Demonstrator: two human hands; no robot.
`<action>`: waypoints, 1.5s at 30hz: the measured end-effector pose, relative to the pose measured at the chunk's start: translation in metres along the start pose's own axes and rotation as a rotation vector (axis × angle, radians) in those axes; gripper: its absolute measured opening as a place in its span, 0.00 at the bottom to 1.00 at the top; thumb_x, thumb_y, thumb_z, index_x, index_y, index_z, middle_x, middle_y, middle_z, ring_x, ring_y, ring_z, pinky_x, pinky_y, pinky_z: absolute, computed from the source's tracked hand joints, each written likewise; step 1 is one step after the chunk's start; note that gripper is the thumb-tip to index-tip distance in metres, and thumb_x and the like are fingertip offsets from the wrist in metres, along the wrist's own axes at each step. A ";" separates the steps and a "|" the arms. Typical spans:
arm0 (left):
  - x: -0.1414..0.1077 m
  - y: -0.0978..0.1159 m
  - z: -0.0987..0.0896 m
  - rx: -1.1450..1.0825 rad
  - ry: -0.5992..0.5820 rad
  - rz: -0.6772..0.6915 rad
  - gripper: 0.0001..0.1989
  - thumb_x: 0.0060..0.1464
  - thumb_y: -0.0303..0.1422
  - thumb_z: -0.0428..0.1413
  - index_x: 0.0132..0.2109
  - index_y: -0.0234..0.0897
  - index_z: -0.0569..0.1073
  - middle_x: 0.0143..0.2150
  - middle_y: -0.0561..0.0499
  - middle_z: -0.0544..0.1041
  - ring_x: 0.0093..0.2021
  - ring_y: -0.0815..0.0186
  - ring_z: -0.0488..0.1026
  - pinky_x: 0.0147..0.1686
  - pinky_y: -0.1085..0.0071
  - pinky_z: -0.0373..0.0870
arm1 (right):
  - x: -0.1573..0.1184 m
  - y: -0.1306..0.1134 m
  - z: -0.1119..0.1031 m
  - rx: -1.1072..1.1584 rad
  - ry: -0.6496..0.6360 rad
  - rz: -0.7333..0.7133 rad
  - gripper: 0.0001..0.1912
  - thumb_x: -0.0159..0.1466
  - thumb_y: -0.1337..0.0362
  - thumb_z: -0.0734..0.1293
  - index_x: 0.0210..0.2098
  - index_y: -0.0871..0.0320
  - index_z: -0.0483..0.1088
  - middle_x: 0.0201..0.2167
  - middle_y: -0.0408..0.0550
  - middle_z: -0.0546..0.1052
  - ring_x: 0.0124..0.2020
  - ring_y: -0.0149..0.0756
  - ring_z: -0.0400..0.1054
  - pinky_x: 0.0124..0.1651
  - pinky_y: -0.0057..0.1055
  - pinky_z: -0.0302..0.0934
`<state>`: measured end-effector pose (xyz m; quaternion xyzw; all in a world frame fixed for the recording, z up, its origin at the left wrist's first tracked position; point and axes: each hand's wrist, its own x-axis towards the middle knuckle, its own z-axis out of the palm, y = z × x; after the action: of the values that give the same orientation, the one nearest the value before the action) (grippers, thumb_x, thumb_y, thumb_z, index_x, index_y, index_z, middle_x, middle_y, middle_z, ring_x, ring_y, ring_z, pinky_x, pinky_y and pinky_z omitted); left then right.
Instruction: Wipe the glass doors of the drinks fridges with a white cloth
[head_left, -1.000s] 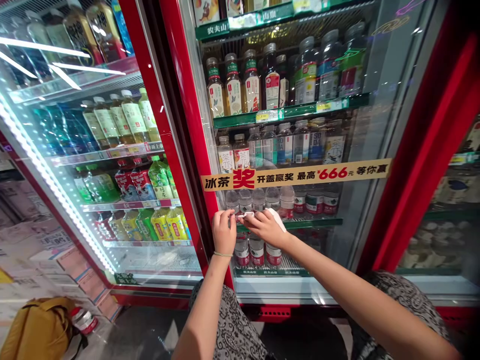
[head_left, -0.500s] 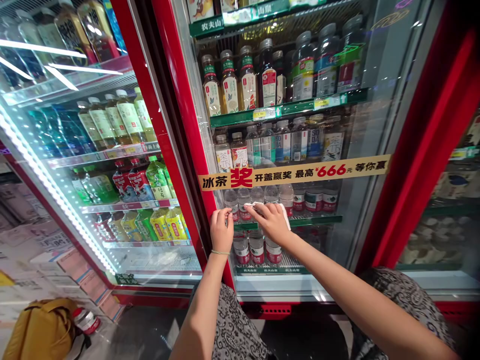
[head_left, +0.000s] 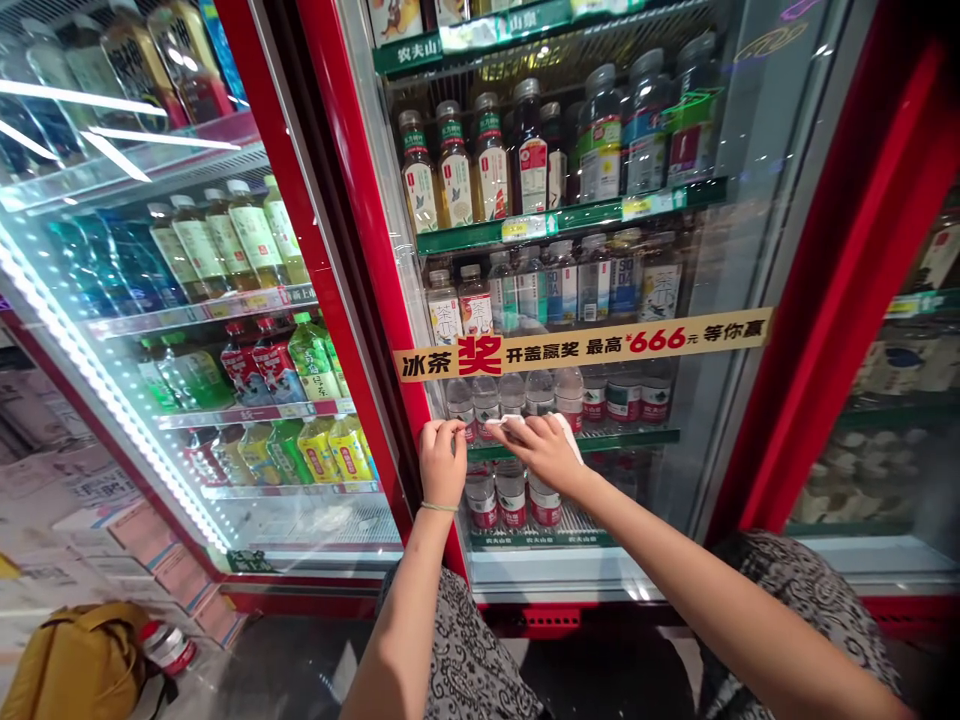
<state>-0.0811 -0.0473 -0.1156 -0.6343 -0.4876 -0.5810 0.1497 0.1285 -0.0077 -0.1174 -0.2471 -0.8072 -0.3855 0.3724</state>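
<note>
My right hand [head_left: 546, 455] lies over a folded white cloth [head_left: 571, 440] and presses it against the glass door [head_left: 600, 470] of a drinks fridge. The cloth shows past the fingertips and along the side of the hand. My left hand [head_left: 442, 465], with a thin band at the wrist, is at the red door frame [head_left: 386, 260]; its fingers are curled, and what they hold, if anything, is hidden. Just above both hands a yellow promotional strip [head_left: 585, 347] runs across the glass. Behind it stand water bottles with red labels [head_left: 512, 500].
On the left is another lit fridge with bottled drinks [head_left: 259, 235] on several shelves. A third fridge [head_left: 862, 400] stands at the right. A mustard-yellow backpack [head_left: 82, 665] and a red-labelled bottle pack [head_left: 169, 648] are on the floor by stacked cartons [head_left: 142, 540].
My right hand has slid very slightly down on the glass with the cloth, and its fingers are a bit more bent. My left hand keeps its place. The view has shifted slightly.
</note>
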 end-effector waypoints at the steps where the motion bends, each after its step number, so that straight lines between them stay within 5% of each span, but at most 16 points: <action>1: 0.000 0.000 0.001 0.002 0.002 0.002 0.07 0.64 0.28 0.54 0.43 0.42 0.77 0.42 0.48 0.70 0.43 0.63 0.74 0.46 0.66 0.73 | -0.001 0.001 -0.001 -0.017 0.010 0.072 0.36 0.68 0.71 0.64 0.72 0.43 0.54 0.52 0.48 0.76 0.42 0.41 0.59 0.43 0.39 0.50; 4: -0.002 0.000 0.003 0.016 0.027 0.005 0.07 0.63 0.28 0.54 0.43 0.42 0.77 0.42 0.48 0.70 0.45 0.62 0.73 0.48 0.64 0.72 | -0.002 0.002 -0.002 -0.046 0.028 0.164 0.35 0.68 0.71 0.63 0.71 0.45 0.56 0.52 0.49 0.76 0.42 0.42 0.59 0.43 0.40 0.50; 8: -0.003 0.000 0.005 0.027 0.052 0.009 0.07 0.63 0.28 0.55 0.43 0.42 0.77 0.42 0.48 0.69 0.46 0.61 0.72 0.48 0.64 0.72 | -0.007 0.002 -0.003 -0.020 0.000 -0.056 0.34 0.69 0.70 0.63 0.71 0.42 0.55 0.50 0.46 0.77 0.41 0.40 0.58 0.43 0.39 0.50; 13: -0.005 0.004 0.008 0.037 0.079 0.008 0.07 0.62 0.28 0.56 0.42 0.42 0.78 0.42 0.48 0.68 0.46 0.61 0.71 0.49 0.64 0.71 | -0.009 -0.001 -0.004 -0.061 0.023 0.201 0.35 0.69 0.72 0.62 0.72 0.46 0.54 0.50 0.50 0.76 0.42 0.42 0.59 0.42 0.39 0.51; 18: -0.010 0.012 0.017 0.053 0.132 -0.034 0.06 0.62 0.30 0.56 0.43 0.42 0.78 0.43 0.47 0.67 0.47 0.59 0.70 0.50 0.62 0.70 | -0.010 -0.003 -0.007 -0.065 0.009 0.049 0.33 0.69 0.71 0.63 0.71 0.45 0.57 0.49 0.48 0.77 0.38 0.40 0.58 0.39 0.38 0.50; 22: -0.014 0.018 0.025 0.054 0.169 -0.065 0.06 0.64 0.31 0.56 0.44 0.41 0.78 0.45 0.46 0.67 0.49 0.58 0.69 0.52 0.61 0.70 | -0.014 0.000 -0.011 -0.080 0.034 0.266 0.32 0.69 0.71 0.62 0.70 0.48 0.57 0.49 0.51 0.76 0.41 0.41 0.60 0.42 0.39 0.51; 27: -0.027 0.023 0.029 0.051 0.134 -0.040 0.09 0.65 0.31 0.54 0.46 0.40 0.79 0.47 0.45 0.69 0.51 0.60 0.70 0.53 0.61 0.70 | -0.020 0.002 -0.017 -0.059 -0.053 0.140 0.30 0.69 0.72 0.62 0.69 0.48 0.60 0.50 0.49 0.76 0.41 0.40 0.60 0.42 0.38 0.51; 30: -0.036 0.026 0.030 0.054 0.109 -0.017 0.11 0.65 0.29 0.53 0.49 0.41 0.79 0.47 0.45 0.70 0.51 0.60 0.70 0.54 0.61 0.70 | -0.022 0.003 -0.017 -0.069 0.008 0.278 0.30 0.69 0.72 0.62 0.69 0.47 0.60 0.50 0.50 0.76 0.42 0.40 0.61 0.42 0.37 0.51; 32: -0.040 0.028 0.032 0.068 0.104 -0.008 0.13 0.65 0.29 0.53 0.53 0.41 0.78 0.49 0.44 0.70 0.51 0.59 0.70 0.56 0.59 0.70 | -0.021 0.000 -0.016 -0.073 0.016 0.362 0.29 0.70 0.71 0.61 0.69 0.48 0.60 0.51 0.50 0.76 0.42 0.40 0.61 0.42 0.37 0.52; 37: -0.040 0.032 0.034 0.224 0.080 0.046 0.18 0.65 0.30 0.54 0.61 0.44 0.74 0.57 0.42 0.69 0.58 0.55 0.67 0.62 0.52 0.65 | -0.027 -0.008 -0.012 -0.050 -0.064 0.256 0.30 0.70 0.69 0.62 0.70 0.46 0.59 0.52 0.49 0.76 0.43 0.40 0.62 0.43 0.37 0.54; 42: -0.032 0.038 0.034 0.319 0.076 0.082 0.23 0.64 0.32 0.56 0.65 0.45 0.71 0.65 0.39 0.65 0.67 0.50 0.61 0.67 0.47 0.59 | -0.028 -0.016 -0.005 -0.037 0.082 0.535 0.30 0.70 0.72 0.62 0.67 0.43 0.64 0.54 0.51 0.72 0.46 0.40 0.64 0.49 0.36 0.58; 45: -0.032 0.042 0.034 0.385 0.044 0.064 0.26 0.64 0.32 0.56 0.68 0.46 0.68 0.70 0.39 0.61 0.72 0.47 0.54 0.70 0.44 0.55 | -0.031 -0.025 -0.001 -0.008 0.062 0.504 0.31 0.70 0.70 0.62 0.69 0.42 0.60 0.54 0.51 0.70 0.48 0.41 0.64 0.51 0.37 0.60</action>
<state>-0.0226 -0.0561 -0.1375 -0.5961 -0.5659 -0.4859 0.2972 0.1308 -0.0265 -0.1525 -0.4300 -0.7067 -0.2912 0.4805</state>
